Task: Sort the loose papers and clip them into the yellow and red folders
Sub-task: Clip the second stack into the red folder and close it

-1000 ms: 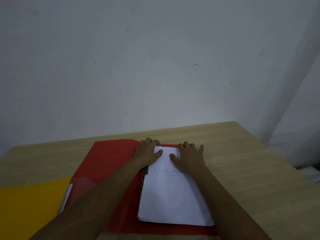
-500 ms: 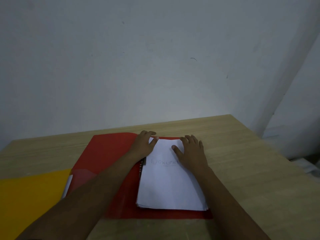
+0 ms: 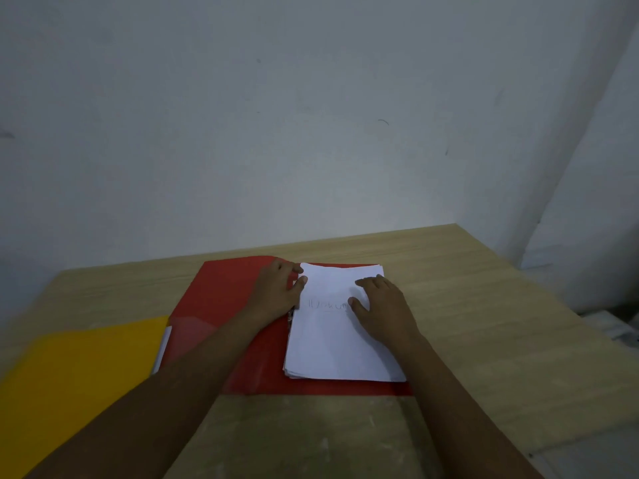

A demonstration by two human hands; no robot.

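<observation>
Now paper stack [image 3: 340, 340] under both hands, atop red folder [image 3: 221, 305].

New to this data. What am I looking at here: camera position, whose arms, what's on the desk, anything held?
One camera, worn on a person's head, looks forward and down; there is no robot. The arms are that person's. On the wooden table an open red folder holds a stack of white papers on its right half. A yellow folder lies to the left. The left hand touches the stack's top left corner beside the metal clip; the right hand rests flat on the papers. Nothing is lifted.
</observation>
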